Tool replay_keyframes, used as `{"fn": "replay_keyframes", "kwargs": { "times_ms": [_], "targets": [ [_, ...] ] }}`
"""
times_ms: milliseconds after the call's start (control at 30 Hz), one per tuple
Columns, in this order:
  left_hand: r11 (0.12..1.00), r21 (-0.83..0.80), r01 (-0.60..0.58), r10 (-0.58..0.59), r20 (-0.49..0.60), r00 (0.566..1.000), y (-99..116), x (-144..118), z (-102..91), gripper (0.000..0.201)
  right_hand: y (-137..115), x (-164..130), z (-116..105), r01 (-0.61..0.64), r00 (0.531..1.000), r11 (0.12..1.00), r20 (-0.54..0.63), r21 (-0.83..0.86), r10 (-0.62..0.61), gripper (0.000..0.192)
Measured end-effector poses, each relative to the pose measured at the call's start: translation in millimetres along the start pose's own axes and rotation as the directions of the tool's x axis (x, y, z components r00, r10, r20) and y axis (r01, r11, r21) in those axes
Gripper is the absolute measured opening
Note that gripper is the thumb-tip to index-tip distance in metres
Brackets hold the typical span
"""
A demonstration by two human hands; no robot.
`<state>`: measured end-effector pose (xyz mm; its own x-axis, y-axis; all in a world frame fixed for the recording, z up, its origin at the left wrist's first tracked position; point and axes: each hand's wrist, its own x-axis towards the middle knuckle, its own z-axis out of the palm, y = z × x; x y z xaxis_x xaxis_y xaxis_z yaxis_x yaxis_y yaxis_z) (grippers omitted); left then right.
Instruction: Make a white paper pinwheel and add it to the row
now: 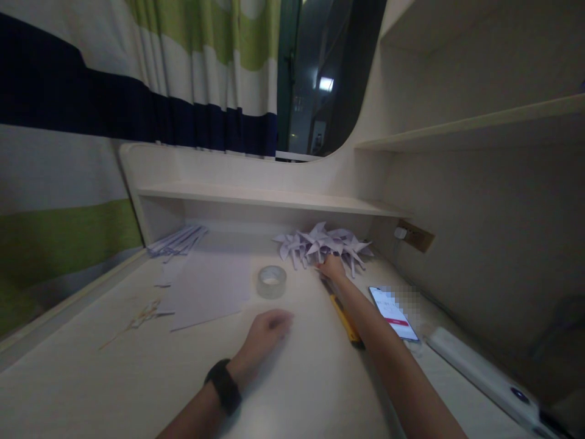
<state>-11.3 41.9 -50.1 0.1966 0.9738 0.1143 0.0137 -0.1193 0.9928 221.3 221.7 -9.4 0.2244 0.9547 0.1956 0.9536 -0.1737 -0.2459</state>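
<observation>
My right hand [333,267] reaches to the back of the desk, fingers closed at the stem of a paper pinwheel [320,241]; the fingertips are partly hidden. Several more white paper pinwheels [354,247] lie heaped around it. Under my right forearm is a yellow utility knife [342,314], partly covered by the arm. My left hand [267,329], with a black watch on the wrist, rests loosely curled over the desk with nothing visible in it. Just beyond it lies a roll of clear tape [271,282].
White paper sheets [208,286] lie at left, with folded paper strips [178,241] behind them. Thin wooden sticks [144,314] lie at front left. On the right are a lit phone [393,312] and a long white device [479,372]. A low shelf [274,198] overhangs the back.
</observation>
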Motion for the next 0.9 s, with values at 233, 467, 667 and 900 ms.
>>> {"fn": "replay_keyframes", "kwargs": {
  "times_ms": [233,467,667,900],
  "targets": [
    [0.996,0.072,-0.059,0.059,0.005,0.998,7,-4,-1.0,0.019,12,-25,-33,0.079,0.993,0.997,-0.086,-0.021,-0.081,0.030],
    [0.986,0.158,-0.056,0.049,0.046,0.998,13,-6,1.3,0.025,112,-111,-81,0.136,0.950,0.989,-0.290,0.054,-0.115,0.034],
    [0.840,0.498,-0.214,0.163,0.143,0.976,15,-13,4.4,0.023,174,-174,-65,0.225,0.899,0.965,-0.411,0.133,-0.152,0.030],
    [0.368,0.812,-0.453,0.209,0.402,0.891,18,-25,4.7,0.034,174,-181,-59,0.170,0.912,0.985,-0.380,0.001,-0.157,0.026]
  ]
}}
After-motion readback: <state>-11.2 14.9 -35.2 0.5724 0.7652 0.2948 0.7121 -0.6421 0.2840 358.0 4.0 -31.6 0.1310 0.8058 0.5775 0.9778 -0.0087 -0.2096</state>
